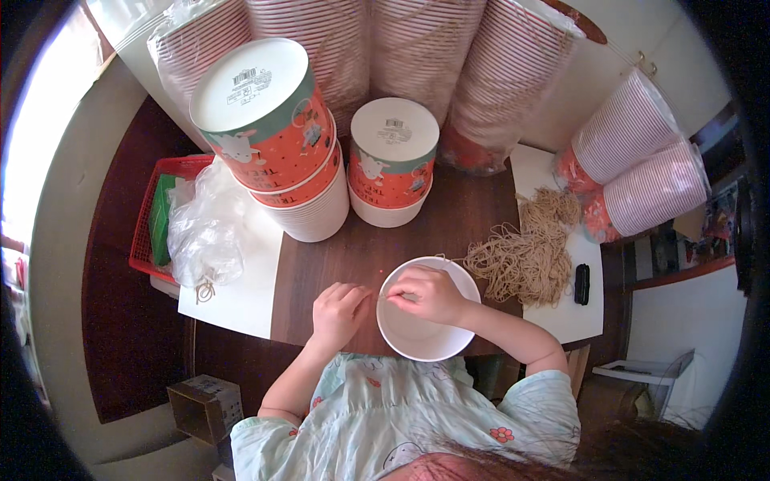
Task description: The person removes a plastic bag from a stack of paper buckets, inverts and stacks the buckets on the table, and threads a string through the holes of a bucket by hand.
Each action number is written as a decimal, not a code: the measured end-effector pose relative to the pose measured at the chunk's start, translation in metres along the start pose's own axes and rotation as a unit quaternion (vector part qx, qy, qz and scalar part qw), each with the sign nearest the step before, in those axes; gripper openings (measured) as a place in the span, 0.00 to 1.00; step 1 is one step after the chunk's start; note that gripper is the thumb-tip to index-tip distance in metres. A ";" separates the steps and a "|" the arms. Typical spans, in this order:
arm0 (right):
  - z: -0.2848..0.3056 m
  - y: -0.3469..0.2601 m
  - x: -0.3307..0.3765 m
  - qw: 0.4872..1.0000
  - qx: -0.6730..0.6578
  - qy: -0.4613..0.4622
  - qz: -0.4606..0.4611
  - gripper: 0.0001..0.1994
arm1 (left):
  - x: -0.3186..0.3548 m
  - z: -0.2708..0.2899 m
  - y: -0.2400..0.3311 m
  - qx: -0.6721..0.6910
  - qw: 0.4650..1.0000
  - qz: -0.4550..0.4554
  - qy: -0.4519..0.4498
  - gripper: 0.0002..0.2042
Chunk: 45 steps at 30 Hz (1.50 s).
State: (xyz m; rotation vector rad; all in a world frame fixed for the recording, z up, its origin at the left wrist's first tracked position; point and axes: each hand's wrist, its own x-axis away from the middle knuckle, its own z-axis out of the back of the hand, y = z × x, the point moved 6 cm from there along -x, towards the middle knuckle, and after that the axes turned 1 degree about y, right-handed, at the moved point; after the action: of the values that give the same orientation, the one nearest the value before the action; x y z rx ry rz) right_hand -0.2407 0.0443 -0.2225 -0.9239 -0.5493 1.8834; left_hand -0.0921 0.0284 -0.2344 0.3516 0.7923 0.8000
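A white round paper tub [423, 335] stands mouth up at the table's near edge, in front of my body. My right hand [429, 293] reaches over its mouth, with thumb and forefinger pinched together near the tub's left rim. What sits between those fingertips is too small to make out. Just outside that rim, my left hand [338, 313] is closed, its fingertips pinched toward the right hand; what they hold, if anything, cannot be seen. A tangled heap of tan string [517, 256] lies right of the tub, and one strand runs from it to the tub's far rim.
Upside-down stacks of orange-and-green printed tubs [281, 152] [393, 164] stand behind. Tall plastic-wrapped tub stacks [425, 56] line the back; more wrapped stacks [642, 160] are at right. A red basket [144, 232] with a clear plastic bag [207, 232] is left, a black object [581, 284] right.
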 end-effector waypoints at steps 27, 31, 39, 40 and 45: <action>-0.005 0.007 0.000 1.000 -0.005 -0.014 -0.026 0.05 | 0.001 -0.011 -0.008 0.223 0.962 0.142 -0.074 0.04; -0.005 0.007 0.000 0.999 -0.005 -0.013 -0.031 0.04 | 0.002 -0.013 -0.006 0.219 0.963 0.146 -0.065 0.04; 0.001 0.002 -0.002 0.999 -0.023 -0.012 -0.039 0.08 | 0.018 -0.035 -0.025 0.519 0.777 0.341 -0.101 0.02; 0.003 0.001 -0.002 0.999 -0.026 -0.004 -0.043 0.09 | 0.019 -0.034 -0.027 0.519 0.777 0.341 -0.100 0.02; 0.005 0.002 0.000 0.998 -0.046 0.014 -0.044 0.11 | 0.024 -0.038 -0.019 0.642 0.639 0.402 -0.136 0.03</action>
State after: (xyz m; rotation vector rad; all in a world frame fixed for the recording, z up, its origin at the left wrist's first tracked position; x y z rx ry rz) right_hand -0.2457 0.0431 -0.2208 -0.9680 -0.6538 1.7757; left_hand -0.1005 0.0333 -0.2825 2.2063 0.7909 0.8210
